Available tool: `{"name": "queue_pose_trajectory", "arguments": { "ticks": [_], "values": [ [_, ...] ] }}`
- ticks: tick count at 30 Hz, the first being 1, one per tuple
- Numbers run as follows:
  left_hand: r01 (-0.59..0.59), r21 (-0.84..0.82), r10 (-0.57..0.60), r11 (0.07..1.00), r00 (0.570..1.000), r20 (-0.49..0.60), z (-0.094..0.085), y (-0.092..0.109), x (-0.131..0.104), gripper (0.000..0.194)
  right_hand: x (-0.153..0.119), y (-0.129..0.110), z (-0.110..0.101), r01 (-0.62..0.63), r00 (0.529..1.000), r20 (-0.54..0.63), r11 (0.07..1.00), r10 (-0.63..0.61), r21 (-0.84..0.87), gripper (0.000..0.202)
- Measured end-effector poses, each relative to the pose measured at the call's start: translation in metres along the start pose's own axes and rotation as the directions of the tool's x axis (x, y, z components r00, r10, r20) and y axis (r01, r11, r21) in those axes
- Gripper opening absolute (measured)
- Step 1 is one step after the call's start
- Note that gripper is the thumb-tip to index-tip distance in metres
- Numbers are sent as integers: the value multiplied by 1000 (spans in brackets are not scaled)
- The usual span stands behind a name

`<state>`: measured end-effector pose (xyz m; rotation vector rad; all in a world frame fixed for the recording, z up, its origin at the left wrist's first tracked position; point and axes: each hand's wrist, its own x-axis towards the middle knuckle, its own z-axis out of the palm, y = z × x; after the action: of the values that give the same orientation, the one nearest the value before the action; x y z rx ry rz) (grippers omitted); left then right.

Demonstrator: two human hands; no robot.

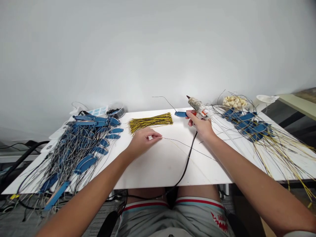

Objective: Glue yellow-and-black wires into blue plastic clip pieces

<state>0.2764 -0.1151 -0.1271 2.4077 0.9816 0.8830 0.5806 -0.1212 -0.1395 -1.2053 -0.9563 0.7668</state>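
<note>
My left hand is closed in a pinch over the middle of the table. Between thumb and fingers is the end of a thin black-and-yellow wire, which runs off to the right across the tabletop. My right hand is closed round a white hot glue gun, its dark nozzle pointing up and left. At that hand's fingertips a small curved blue piece sticks out leftward, with a thin dark wire rising from its end. Behind my left hand lies a bundle of yellow-and-black wires.
Blue pieces with tangled grey wires cover the left side. More blue pieces with yellow and black wires lie right, beside a container of cream-coloured bits and a white cup. A black cable hangs over the front edge.
</note>
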Motion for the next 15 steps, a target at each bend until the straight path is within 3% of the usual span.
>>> {"name": "queue_pose_trajectory", "arguments": {
  "ticks": [5,8,10,12,15],
  "values": [
    [-102,226,87,969,993,75,6,-20,-4,26,-1,2,1,-7,1000,18,1000,7,-16,42],
    [40,209,-48,977,998,33,0,-13,-1,32,0,2,2,-11,1000,26,1000,12,-21,43],
    [157,126,-156,980,988,-21,-7,6,7,31,0,2,2,-18,999,26,999,19,-27,44],
    [185,-5,-185,983,982,-24,-19,40,17,33,0,1,3,-30,999,21,999,31,-37,44],
    [9,-196,-1,981,999,44,-43,107,18,45,-4,-3,3,-59,998,1,996,59,-64,44]
  ]
}}
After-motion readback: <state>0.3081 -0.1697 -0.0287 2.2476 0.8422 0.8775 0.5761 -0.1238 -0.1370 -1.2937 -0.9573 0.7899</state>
